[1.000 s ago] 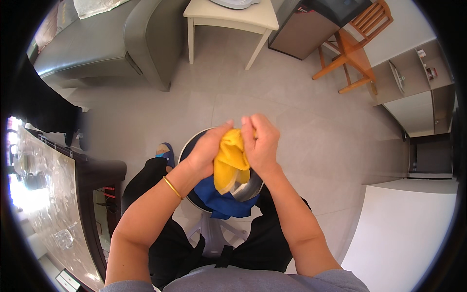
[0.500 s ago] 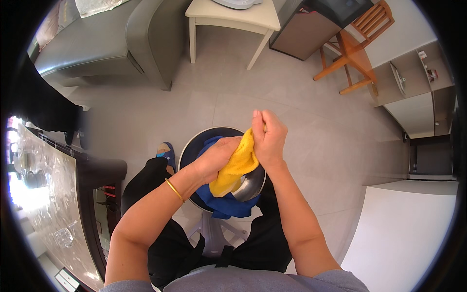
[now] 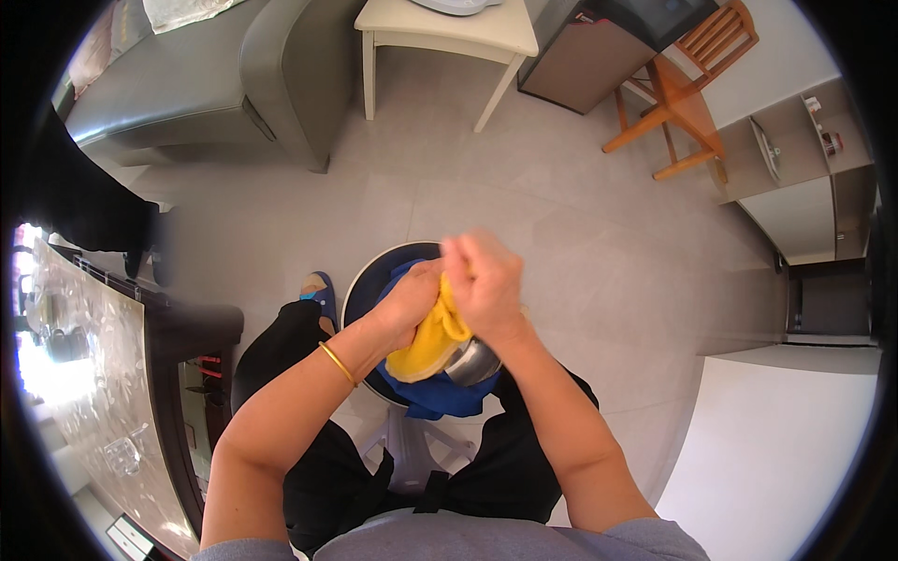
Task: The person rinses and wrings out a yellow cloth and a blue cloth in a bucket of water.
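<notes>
A yellow cloth [image 3: 426,353] is bunched between my two hands over a round, dark vessel [image 3: 363,288] with a pale rim. My left hand [image 3: 408,304], a gold bangle on its wrist, is closed round the upper left part of the cloth. On the cloth's upper right end, my right hand [image 3: 486,290] is closed and slightly blurred, close beside the left. Below them shows a shiny, rounded metal piece [image 3: 474,365], partly covered by the yellow cloth; its full shape is hidden. Blue cloth [image 3: 444,402] lies in the vessel and hangs over its near edge.
A grey plastic stool [image 3: 409,458] stands between my legs, under the vessel's near side. To the left is a glossy table [image 3: 103,383]. Farther off are a grey sofa [image 3: 178,84], a cream table [image 3: 449,28] and a wooden chair [image 3: 673,93]. A white surface [image 3: 776,449] is at the right.
My right hand has moved left and slightly nearer to me, up against the left hand. The yellow cloth between them is more bunched and has shifted a little left.
</notes>
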